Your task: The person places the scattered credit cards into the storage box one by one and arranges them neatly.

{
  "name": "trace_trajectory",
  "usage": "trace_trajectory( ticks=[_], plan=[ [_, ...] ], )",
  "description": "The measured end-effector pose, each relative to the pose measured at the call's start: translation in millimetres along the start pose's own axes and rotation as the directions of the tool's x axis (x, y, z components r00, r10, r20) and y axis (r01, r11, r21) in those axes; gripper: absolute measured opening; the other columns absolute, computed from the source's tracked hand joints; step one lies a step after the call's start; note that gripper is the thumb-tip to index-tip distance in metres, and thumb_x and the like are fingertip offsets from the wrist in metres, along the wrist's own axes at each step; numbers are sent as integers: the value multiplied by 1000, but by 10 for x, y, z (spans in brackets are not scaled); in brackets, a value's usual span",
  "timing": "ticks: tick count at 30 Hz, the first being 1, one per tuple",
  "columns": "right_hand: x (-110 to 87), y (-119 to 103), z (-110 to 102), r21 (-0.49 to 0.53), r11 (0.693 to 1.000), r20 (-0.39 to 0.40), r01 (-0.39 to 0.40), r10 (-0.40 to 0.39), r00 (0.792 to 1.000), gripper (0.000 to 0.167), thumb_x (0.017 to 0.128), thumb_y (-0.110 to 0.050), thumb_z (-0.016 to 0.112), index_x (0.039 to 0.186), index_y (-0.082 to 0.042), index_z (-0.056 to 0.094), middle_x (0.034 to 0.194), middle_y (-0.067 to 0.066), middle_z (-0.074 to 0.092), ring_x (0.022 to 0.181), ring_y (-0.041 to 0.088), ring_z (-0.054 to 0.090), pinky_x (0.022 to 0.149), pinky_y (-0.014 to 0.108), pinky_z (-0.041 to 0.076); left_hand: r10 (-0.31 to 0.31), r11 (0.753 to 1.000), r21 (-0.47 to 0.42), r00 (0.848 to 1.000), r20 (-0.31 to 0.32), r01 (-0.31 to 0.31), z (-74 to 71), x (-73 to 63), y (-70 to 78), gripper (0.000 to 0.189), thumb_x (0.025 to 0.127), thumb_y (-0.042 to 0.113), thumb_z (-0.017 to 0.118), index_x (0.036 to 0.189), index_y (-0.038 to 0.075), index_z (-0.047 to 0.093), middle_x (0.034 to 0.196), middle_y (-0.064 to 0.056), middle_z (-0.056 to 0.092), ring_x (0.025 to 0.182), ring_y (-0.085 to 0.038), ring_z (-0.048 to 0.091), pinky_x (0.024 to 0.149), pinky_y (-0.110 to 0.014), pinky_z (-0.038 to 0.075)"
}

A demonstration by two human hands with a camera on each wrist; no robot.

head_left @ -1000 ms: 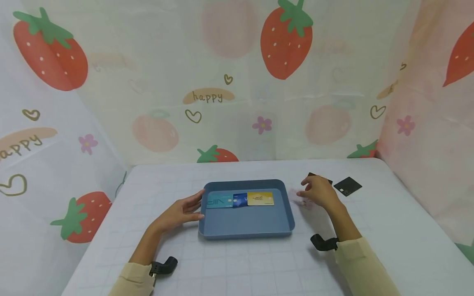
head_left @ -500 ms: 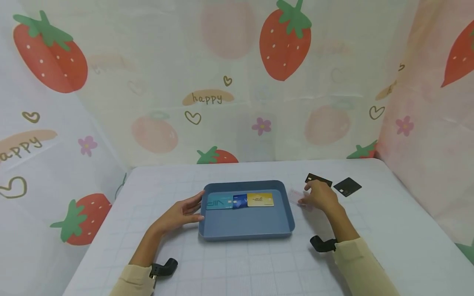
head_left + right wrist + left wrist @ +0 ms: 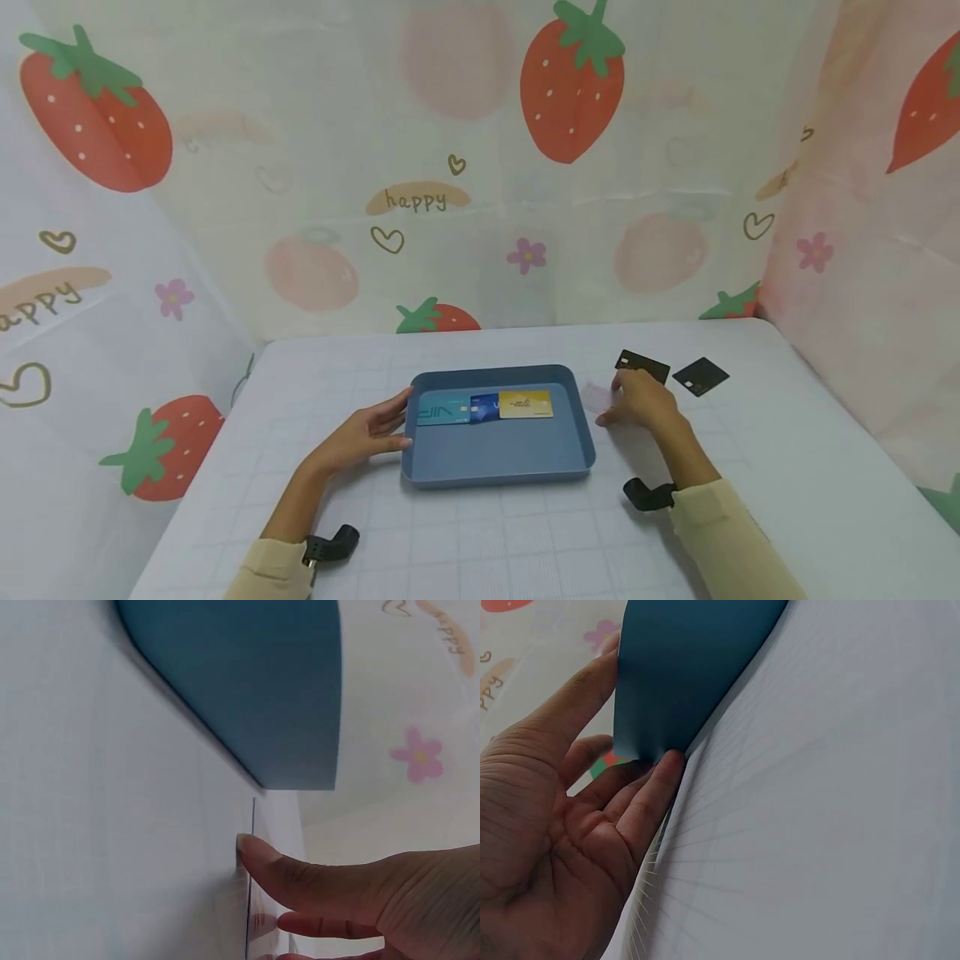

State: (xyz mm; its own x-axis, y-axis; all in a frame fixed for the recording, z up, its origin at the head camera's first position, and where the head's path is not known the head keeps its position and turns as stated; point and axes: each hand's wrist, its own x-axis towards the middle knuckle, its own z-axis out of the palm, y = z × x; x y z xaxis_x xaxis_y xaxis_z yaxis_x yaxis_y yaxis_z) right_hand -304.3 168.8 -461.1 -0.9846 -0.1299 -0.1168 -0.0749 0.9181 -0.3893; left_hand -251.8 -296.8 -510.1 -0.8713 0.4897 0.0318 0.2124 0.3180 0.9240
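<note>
A shallow blue tray (image 3: 491, 454) lies on the table. A teal card (image 3: 442, 410), a dark blue card (image 3: 484, 407) and a yellow card (image 3: 527, 404) are in a row inside it. My left hand (image 3: 367, 433) touches the tray's left wall with extended fingers and thumb. Just right of the tray, my right hand (image 3: 641, 400) pinches a clear, pinkish card (image 3: 596, 397) that lies low at the table surface. In the right wrist view, the thumb is at the clear card's (image 3: 262, 925) edge with fingers across from it. The hand hides part of this card.
Two black cards lie behind and right of the right hand: one (image 3: 651, 365) partly overlapped by the hand in the head view, the other (image 3: 701, 377) farther right. The white gridded table (image 3: 480, 533) meets a strawberry-print backdrop (image 3: 322, 125) at the back and sides.
My right hand has lowered slightly toward the viewer, its thumb and fingers now at the clear card. More of the nearer black card shows. The left hand and tray have stayed put.
</note>
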Motion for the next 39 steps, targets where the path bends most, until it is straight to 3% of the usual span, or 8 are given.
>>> trace_trajectory(
  ticks=[10,15,24,31,39],
  plan=[
    [16,-63,2,18,1000,17,9,-10,1000,43,74,-22,92,101,1,69,99,16,67,88,30,61,74,48,53,8,1000,2,1000,-8,-8,-28,-5,-11,89,92,17,78,162,9,23,167,-8,21,149,-33,30,116,-34,34],
    [13,-70,-11,13,1000,35,-20,19,999,47,75,-23,91,105,3,67,100,17,68,88,31,61,74,48,52,4,1000,-15,1000,-3,-5,-30,-7,-12,90,92,17,78,162,11,23,168,-7,21,150,-32,29,114,-25,35],
    [-13,-45,-19,3,999,52,-39,38,998,39,77,-23,90,100,1,68,92,13,68,83,28,60,70,44,51,17,999,-28,1000,6,-17,-5,12,14,89,92,17,77,162,9,22,168,-9,18,150,-35,28,118,-41,31],
    [-23,-60,3,-4,998,44,-55,55,997,44,76,-22,91,105,3,67,98,15,68,86,29,60,72,46,51,8,1000,-22,1000,4,-8,0,-2,5,90,92,17,77,162,11,23,168,-8,18,150,-35,29,117,-42,31],
    [-11,-42,6,-12,998,57,-59,59,997,45,76,-23,91,103,4,67,92,13,66,83,28,59,69,44,51,0,1000,1,1000,2,0,-7,-2,-18,90,92,18,78,162,12,22,168,-7,19,150,-34,29,117,-39,32]
  ],
)
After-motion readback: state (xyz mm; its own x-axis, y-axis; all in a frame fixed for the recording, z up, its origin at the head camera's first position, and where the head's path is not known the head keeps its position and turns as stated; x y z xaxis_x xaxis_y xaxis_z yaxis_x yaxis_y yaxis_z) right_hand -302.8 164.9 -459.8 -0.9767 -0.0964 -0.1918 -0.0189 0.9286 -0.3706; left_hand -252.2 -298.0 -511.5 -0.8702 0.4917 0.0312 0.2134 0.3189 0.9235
